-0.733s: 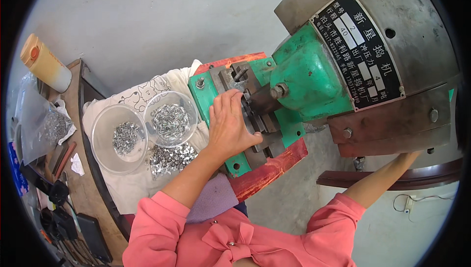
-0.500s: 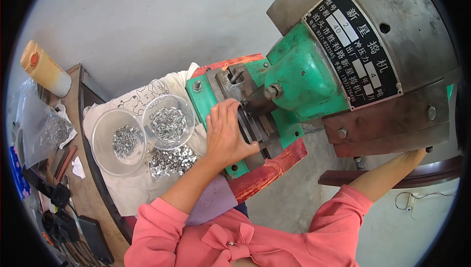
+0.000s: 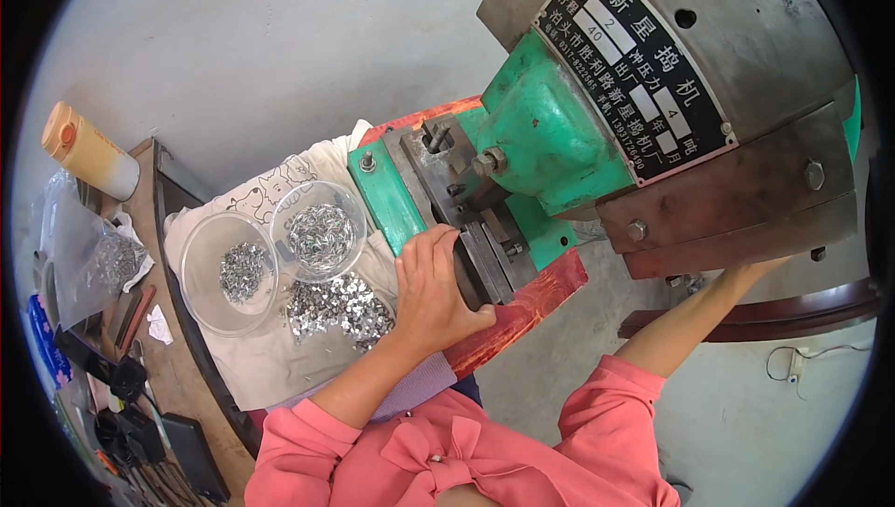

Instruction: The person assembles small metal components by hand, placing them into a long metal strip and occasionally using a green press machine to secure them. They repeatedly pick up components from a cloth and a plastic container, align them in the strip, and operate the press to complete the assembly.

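My left hand (image 3: 433,288) rests against the near side of the steel die (image 3: 480,265) on the green press (image 3: 550,143). Its fingertips lie on the die's edge, with the thumb spread well apart toward the front. No piece shows in it; the undersides of the fingers are hidden. Behind the press's lower housing, my right hand (image 3: 760,267) is hidden except near the wrist. Left of the die, a pile of small shiny metal pieces (image 3: 340,311) lies on a pale cloth (image 3: 252,367). Two clear plastic bowls (image 3: 200,311) beside it hold small metal parts.
A red-painted board (image 3: 527,316) runs under the press base. At the left, a wooden table (image 3: 182,358) carries a yellow-capped bottle (image 3: 89,151), a plastic bag (image 3: 89,260) and several tools. Bolts protrude from the press housing. A dark red curved rail (image 3: 755,321) stands at the right.
My left hand has slid along the die toward the front, away from the ram. My right forearm has shifted left in the picture, and the view has moved slightly.
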`<action>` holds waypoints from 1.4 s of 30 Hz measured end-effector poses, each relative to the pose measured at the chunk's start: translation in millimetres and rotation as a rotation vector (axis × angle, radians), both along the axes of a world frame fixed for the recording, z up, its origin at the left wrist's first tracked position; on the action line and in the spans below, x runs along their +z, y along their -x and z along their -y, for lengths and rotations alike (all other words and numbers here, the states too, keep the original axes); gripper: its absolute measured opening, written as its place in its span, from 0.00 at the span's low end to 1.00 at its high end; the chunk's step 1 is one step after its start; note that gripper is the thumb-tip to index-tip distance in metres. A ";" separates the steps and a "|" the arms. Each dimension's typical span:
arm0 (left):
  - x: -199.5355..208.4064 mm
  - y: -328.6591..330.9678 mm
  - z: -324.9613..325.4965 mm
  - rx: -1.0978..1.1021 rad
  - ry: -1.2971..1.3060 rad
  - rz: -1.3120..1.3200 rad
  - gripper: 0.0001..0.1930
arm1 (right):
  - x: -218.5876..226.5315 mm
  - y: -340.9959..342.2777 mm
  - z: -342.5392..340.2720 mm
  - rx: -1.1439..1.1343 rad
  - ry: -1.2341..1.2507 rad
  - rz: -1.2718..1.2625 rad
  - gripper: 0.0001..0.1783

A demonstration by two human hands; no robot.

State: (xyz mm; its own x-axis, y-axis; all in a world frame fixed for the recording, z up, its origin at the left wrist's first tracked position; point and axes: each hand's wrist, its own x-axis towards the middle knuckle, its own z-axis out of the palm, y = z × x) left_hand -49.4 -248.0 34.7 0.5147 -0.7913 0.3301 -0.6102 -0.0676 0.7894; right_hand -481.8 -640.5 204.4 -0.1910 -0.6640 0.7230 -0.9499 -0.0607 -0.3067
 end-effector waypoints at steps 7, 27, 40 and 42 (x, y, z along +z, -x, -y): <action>0.9 0.1 -3.8 -0.014 -0.031 -0.010 0.49 | -96.6 -23.4 -20.3 0.151 0.006 -0.041 0.27; -4.5 -17.9 -6.0 -0.204 0.012 -0.128 0.59 | -115.8 -297.6 -255.9 0.978 -1.224 0.493 0.13; -4.1 -23.1 -3.2 -0.246 0.041 -0.134 0.60 | -145.3 -285.6 -277.2 1.074 -0.904 0.837 0.12; -3.8 -27.1 -2.6 -0.267 0.019 -0.136 0.58 | -150.5 -266.6 -288.1 1.067 -0.951 0.725 0.13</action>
